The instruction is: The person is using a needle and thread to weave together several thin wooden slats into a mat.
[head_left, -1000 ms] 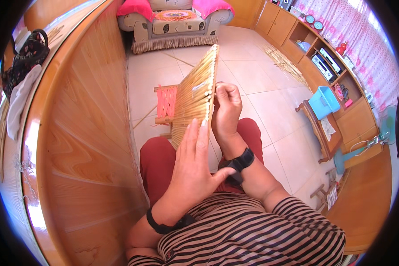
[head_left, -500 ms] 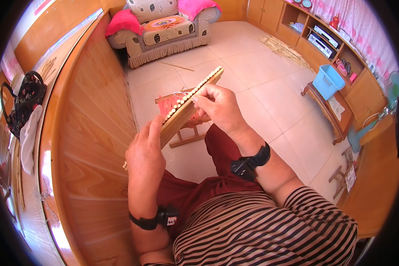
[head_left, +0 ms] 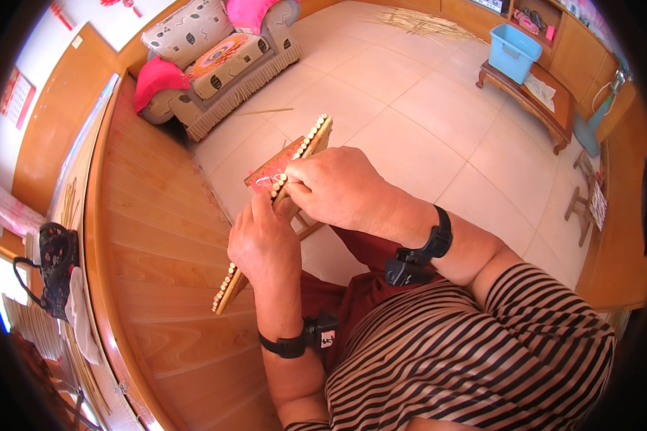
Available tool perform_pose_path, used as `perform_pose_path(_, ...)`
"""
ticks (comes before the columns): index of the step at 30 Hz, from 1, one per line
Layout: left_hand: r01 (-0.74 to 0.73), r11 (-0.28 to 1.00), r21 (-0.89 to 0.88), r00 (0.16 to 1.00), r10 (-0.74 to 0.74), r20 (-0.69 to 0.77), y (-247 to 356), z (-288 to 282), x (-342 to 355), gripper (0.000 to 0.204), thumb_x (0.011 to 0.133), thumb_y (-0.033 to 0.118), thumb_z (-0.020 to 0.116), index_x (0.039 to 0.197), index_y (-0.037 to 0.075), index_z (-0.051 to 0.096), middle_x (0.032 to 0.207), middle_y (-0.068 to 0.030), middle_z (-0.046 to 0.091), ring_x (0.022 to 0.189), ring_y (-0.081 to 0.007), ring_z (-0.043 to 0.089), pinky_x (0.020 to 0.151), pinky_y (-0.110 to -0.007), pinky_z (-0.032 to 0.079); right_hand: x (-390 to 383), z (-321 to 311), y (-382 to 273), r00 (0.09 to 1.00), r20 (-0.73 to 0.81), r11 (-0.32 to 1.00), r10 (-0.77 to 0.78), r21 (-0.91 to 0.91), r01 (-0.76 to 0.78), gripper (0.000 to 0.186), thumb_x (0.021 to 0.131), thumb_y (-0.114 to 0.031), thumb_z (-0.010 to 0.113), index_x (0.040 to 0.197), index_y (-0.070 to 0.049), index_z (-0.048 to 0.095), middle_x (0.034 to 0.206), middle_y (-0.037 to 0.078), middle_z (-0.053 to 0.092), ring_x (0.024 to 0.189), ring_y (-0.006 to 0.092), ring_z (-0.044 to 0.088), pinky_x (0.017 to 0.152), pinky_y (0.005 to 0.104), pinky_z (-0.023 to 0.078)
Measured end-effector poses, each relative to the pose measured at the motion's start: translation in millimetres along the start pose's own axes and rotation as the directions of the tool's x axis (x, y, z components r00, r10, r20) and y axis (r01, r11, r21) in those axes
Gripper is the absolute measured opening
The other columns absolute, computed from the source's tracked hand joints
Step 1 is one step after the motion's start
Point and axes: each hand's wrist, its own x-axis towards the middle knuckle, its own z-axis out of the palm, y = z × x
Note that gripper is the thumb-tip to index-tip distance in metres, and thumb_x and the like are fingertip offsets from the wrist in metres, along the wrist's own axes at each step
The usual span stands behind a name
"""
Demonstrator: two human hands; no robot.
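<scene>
My left hand (head_left: 266, 244) is closed round a panel of pale reeds (head_left: 319, 129), held edge-on and slanting from lower left to upper right, its round cut ends in a row. My right hand (head_left: 341, 188) is higher, closed with thumb and forefinger pinched on that row of ends. A thin white cord (head_left: 269, 179) lies by these fingers; whether they grip it is hard to tell. Behind the panel, partly hidden, stands a wooden folding stool with red webbing (head_left: 264, 169), low between my knees.
A wood-panelled partition (head_left: 158, 302) curves along my left, with a dark floral bag (head_left: 56, 262) on top. An armchair (head_left: 223, 61) stands ahead. Loose sticks (head_left: 424, 23) lie on the floor. At right are a low table (head_left: 553, 118) with a blue bin (head_left: 514, 54) and small stools (head_left: 581, 208).
The panel has turned edge-on and tilted. My left hand's fingers, stretched along it earlier, are now curled round it. My right hand has moved inward along the edge. The view has swung left.
</scene>
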Motion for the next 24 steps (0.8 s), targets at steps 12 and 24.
perform_pose_path(12, 0.251, 0.947, 0.201, 0.967, -0.255, -0.005, -30.3, 12.7, 42.1, 0.019, 0.086, 0.033, 0.066, 0.093, 0.015, 0.066, 0.074, -0.009, 0.066, 0.065, -0.0334, 0.064, 0.055, -0.045, 0.049, -59.8, 3.3, 19.5, 0.976, 0.047, 0.977, -0.211, 0.055, 0.208, 0.013, 0.079, -0.015, 0.062, 0.071, -0.008, 0.055, 0.058, 0.011, 0.054, 0.049, 0.0309, 0.055, 0.045, 0.0399, 0.043)
perform_pose_path(24, 0.442, 0.896, -0.044, 0.896, -0.438, 0.075, -39.7, 8.1, 44.0, 0.019, 0.088, 0.038, 0.064, 0.103, 0.027, 0.067, 0.074, -0.0067, 0.068, 0.073, -0.0326, 0.065, 0.062, -0.045, 0.048, -30.1, -52.9, 19.3, 0.838, -0.53, 0.906, -0.127, 0.282, 0.315, 0.013, 0.078, 0.004, 0.071, 0.079, -0.004, 0.061, 0.087, 0.01, 0.06, 0.063, 0.0149, 0.057, 0.053, 0.0252, 0.043)
